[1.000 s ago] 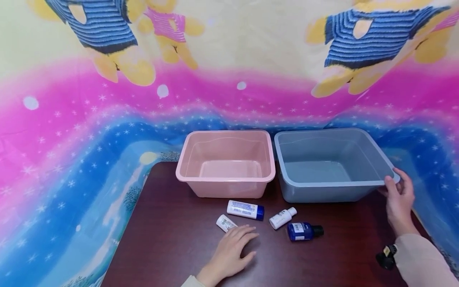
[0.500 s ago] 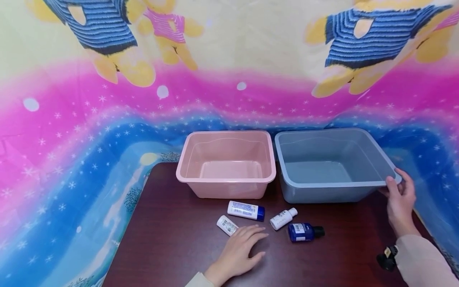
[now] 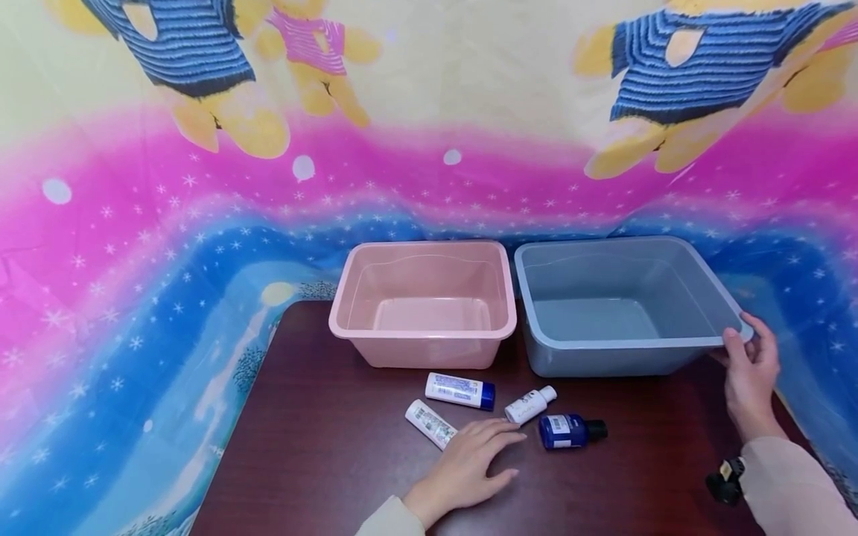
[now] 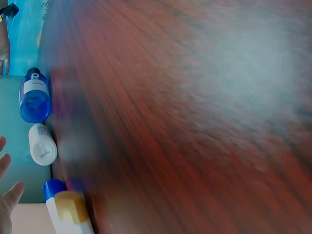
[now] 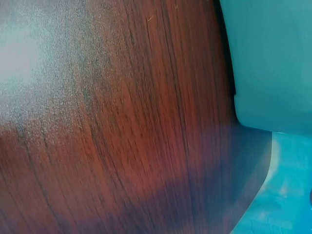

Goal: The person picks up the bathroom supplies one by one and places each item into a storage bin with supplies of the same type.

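Further right now than a moment ago for the left hand (image 3: 472, 465), away from the white tube (image 3: 430, 423) and close to the small white bottle (image 3: 529, 407). Same spot as before for the right hand (image 3: 751, 372), at the near right corner of the grey tub (image 3: 670, 343).

From the head view, shows both hands, both tubs and all four little things on the brown table (image 3: 322, 447). From the left wrist view, all blurry, shows only the blue bottle (image 4: 35, 95), the small white bottle (image 4: 43, 145), the blue-cap tube (image 4: 66, 209) and a few fingertips (image 4: 9, 195) at the edge. From the right wrist view, shows just the wood and a corner of the grey tub (image 5: 268, 63), with no hand at all.

Lies on its side, that small white bottle, between the blue-cap tube (image 3: 459, 391) and the blue bottle (image 3: 566, 432), in front of the gap between the pink tub (image 3: 422, 333) and the grey tub. Points its cap up and to the right, toward the grey tub, long way slanted.

Left fingers straight and spread a little, flat on the table, holding nothing, tips just beside the small white bottle; cannot tell if touching. Right thumb on the front of the grey rim, fingers curled behind it, pinching the rim.
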{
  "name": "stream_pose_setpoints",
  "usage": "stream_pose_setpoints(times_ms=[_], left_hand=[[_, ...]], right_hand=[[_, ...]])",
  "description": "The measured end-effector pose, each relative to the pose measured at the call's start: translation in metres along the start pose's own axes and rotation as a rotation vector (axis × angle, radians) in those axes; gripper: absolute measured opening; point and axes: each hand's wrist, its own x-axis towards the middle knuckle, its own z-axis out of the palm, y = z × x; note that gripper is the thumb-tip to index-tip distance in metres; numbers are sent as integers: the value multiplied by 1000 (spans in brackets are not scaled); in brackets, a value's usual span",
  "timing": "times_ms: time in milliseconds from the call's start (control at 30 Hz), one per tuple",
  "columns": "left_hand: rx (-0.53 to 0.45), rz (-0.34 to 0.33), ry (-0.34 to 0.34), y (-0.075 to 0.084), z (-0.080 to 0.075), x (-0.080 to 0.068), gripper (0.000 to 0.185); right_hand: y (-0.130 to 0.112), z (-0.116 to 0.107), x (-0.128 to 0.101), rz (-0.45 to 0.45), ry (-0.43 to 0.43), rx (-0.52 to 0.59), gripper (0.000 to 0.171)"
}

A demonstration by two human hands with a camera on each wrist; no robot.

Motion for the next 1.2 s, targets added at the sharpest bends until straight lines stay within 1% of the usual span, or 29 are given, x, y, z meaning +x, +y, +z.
stream_pose_setpoints(times_ms=[67,200,300,433,567,733,833,900,1000,1100,1200], left_hand=[[-2,11,-4,2,2,3,51],[-8,23,-11,4,5,10,49],[-13,23,-33,6,6,14,48],[-18,25,-73,10,8,20,46],[2,38,-95,14,9,25,45],[22,55,-94,18,9,30,46],[22,62,-80,19,10,35,44],[14,60,-69,20,11,38,42],[3,47,-62,21,13,43,40],[-7,39,-75,22,16,47,40],[-33,36,-94,22,19,51,41]], right_hand=[[0,0,0,10,14,-17,41],[2,1,-1,41,42,-13,41],[2,2,0,47,48,-11,42],[2,2,0,31,51,6,41],[2,2,1,29,44,23,42],[1,0,0,46,18,-4,43],[0,-1,-1,50,29,-18,42],[0,-1,0,41,37,-25,42],[-1,-1,0,46,25,-42,44],[0,0,-1,52,16,-54,45],[0,-1,-1,56,25,-53,45]])
